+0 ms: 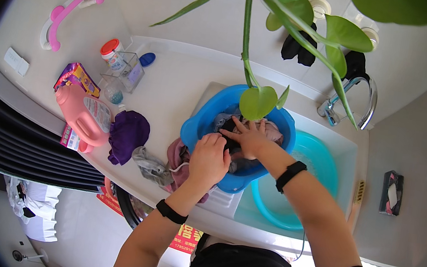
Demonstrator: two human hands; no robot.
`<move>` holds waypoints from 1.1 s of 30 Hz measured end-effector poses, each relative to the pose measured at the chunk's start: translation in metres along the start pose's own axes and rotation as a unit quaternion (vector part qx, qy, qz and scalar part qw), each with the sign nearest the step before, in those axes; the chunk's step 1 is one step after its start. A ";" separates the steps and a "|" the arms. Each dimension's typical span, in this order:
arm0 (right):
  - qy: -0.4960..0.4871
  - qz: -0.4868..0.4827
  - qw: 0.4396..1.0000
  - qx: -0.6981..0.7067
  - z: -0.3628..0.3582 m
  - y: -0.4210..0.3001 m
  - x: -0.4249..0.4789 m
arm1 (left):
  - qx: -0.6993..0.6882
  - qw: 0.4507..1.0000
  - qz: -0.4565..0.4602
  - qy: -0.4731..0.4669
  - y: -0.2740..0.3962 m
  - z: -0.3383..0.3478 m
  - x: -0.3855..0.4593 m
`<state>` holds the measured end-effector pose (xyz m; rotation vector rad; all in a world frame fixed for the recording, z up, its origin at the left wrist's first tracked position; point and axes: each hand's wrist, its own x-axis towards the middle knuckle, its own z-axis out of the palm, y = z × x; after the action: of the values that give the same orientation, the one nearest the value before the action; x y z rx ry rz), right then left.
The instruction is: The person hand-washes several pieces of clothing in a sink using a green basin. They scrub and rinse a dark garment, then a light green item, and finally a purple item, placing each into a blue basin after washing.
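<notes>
A blue plastic basin point(227, 182) stands partly over the white sink, holding pink, black and grey-blue clothes point(275, 133). My right hand point(251, 139) lies on these clothes with its fingers spread. At the basin's left side is my left hand point(210, 155), its fingers bent over the rim; whether it grips the rim or cloth cannot be seen. Under and beside the basin, a turquoise basin point(326, 161) with water sits in the sink. Mauve clothing point(179, 157) and a grey cloth point(151, 166) lie on the counter left of the blue basin.
A pink detergent jug point(83, 115), a purple cloth item point(128, 136) and a clear box point(130, 72) stand at the left. Plant leaves point(258, 103) hang over the blue basin. The chrome faucet point(329, 111) rises behind the sink; a brush point(358, 195) lies on its right edge.
</notes>
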<state>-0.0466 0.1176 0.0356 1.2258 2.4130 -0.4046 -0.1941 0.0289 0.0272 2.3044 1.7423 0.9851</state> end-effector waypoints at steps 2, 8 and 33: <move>-0.021 0.025 0.999 -0.010 -0.003 -0.007 0.012 | -0.005 1.000 -0.006 -0.003 0.001 -0.003 0.000; 0.011 0.057 0.998 0.012 0.014 0.007 0.039 | -0.003 1.000 -0.004 -0.003 0.000 0.001 0.000; 0.115 0.019 0.986 0.115 -0.007 0.031 -0.020 | 0.007 1.000 -0.018 -0.022 0.000 -0.004 0.002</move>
<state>-0.0123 0.1238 0.0486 1.4892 2.5876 -0.5719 -0.1958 0.0296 0.0309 2.2773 1.7733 0.9116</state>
